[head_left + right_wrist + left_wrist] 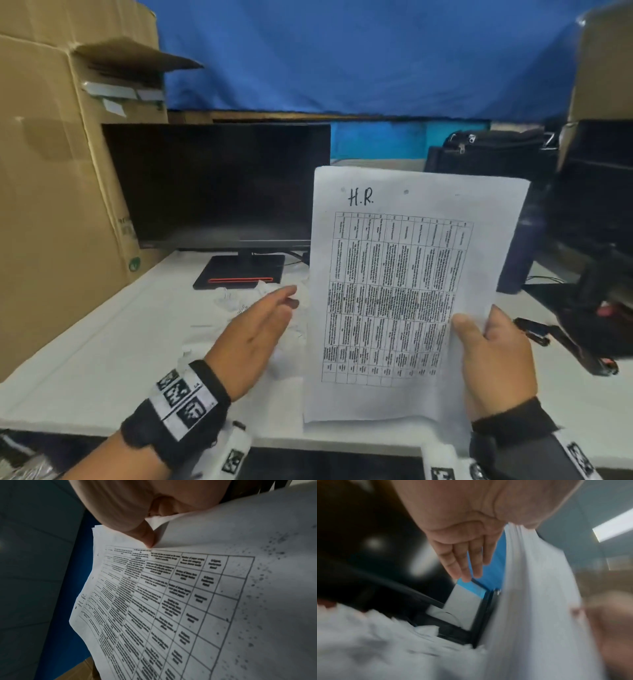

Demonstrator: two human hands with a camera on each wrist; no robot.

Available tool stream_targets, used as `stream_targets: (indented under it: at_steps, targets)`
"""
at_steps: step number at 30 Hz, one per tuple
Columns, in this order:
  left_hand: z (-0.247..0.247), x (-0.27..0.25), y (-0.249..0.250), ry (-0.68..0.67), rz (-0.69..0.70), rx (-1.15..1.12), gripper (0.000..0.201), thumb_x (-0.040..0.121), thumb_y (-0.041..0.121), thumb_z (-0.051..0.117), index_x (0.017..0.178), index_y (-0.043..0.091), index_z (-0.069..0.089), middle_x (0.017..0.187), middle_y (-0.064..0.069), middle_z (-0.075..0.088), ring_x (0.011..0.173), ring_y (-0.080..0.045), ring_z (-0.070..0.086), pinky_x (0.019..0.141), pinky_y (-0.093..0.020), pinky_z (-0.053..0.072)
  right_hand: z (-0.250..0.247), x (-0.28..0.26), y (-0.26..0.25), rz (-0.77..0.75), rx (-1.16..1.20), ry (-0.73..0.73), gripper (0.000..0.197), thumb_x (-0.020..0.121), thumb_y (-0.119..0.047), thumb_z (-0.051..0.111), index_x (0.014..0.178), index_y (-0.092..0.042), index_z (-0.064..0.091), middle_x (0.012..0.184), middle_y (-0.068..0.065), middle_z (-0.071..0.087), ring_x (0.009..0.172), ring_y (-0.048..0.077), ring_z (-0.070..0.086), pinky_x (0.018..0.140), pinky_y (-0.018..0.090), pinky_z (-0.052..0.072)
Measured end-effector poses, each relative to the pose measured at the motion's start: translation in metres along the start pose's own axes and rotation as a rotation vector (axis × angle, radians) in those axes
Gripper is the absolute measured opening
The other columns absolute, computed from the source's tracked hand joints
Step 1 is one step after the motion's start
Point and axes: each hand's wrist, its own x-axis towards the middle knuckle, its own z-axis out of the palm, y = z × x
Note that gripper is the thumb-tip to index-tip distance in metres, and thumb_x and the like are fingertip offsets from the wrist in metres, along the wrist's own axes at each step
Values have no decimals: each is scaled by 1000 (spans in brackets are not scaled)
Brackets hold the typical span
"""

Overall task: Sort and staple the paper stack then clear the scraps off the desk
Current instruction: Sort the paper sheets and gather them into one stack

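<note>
Above the white counter (pixel 102 342), the right hand (pixel 496 356) is gripping a thin paper stack (pixel 404 274) upright, its smooth top sheet bearing a printed grid and handwritten "H.R." The left hand (pixel 253 339) is hovering beside it, fingers (pixel 464 561) straight, over crumpled white scraps (pixel 239 301).

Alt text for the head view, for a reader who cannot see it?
A right hand holds up a paper stack, a printed table headed "H.R.", over a white desk. The left hand hovers open beside it, above crumpled scraps before a dark monitor.
</note>
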Motion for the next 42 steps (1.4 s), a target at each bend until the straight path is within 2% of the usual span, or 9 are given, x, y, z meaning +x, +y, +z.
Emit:
stream_targets:
  at_steps: [4,8,11,18,20,24,31,37,42]
  targets:
    - [31,-5,37,105,-79,-391,35,103,34,46,138,37,46,129,22,64,121,5,57,104,-24,44,17,-12,22,31,84,-100,19,95,-11,60,101,-26,70,100,-11,76,99,14,70,92,40,51]
    - [53,-13,37,254,-138,-424,27,104,21,43,108,48,46,97,50,59,104,26,53,78,4,39,23,-24,25,67,160,-149,22,94,-3,58,99,-21,71,98,-10,77,96,10,70,82,18,54]
    - [58,-16,35,314,-112,-447,32,104,14,43,105,47,44,89,58,54,91,33,52,69,7,37,24,-24,18,32,192,-159,24,95,-2,55,99,-21,70,94,-14,76,88,1,69,69,7,50]
    - [60,-16,25,406,-156,-588,27,95,22,55,117,37,56,114,22,70,109,1,63,89,-21,45,25,-23,17,10,237,-197,32,92,7,54,106,-18,69,102,-1,76,99,17,70,89,36,54]
    - [61,-18,24,434,-177,-662,32,88,20,57,118,32,59,115,10,72,112,-10,65,94,-28,47,23,-19,9,-18,277,-199,39,88,16,53,106,-16,66,102,4,76,95,17,71,83,28,56]
    - [44,-13,48,412,-74,-577,35,101,7,44,122,33,56,112,18,70,104,5,64,85,-15,47,18,-1,-32,-135,367,-178,38,90,15,48,108,-16,60,101,0,75,94,14,70,81,23,56]
    - [6,17,89,479,63,-563,27,100,11,49,115,31,60,107,11,74,97,-6,71,79,-28,55,13,28,-101,-351,341,-144,52,94,7,46,131,-30,47,98,5,71,96,26,67,84,34,55]
    - [3,23,89,525,93,-469,28,100,11,50,115,34,53,106,11,72,93,-1,70,70,-19,57,5,33,-108,-641,-181,-148,41,96,1,49,119,-30,65,113,-5,61,106,-5,54,86,4,41]
    - [11,23,90,514,153,-363,47,99,29,43,143,45,34,135,15,53,123,-4,54,96,-24,51,8,29,-106,-603,-156,-161,38,93,-2,55,113,-33,65,109,-12,57,102,-6,53,77,11,42]
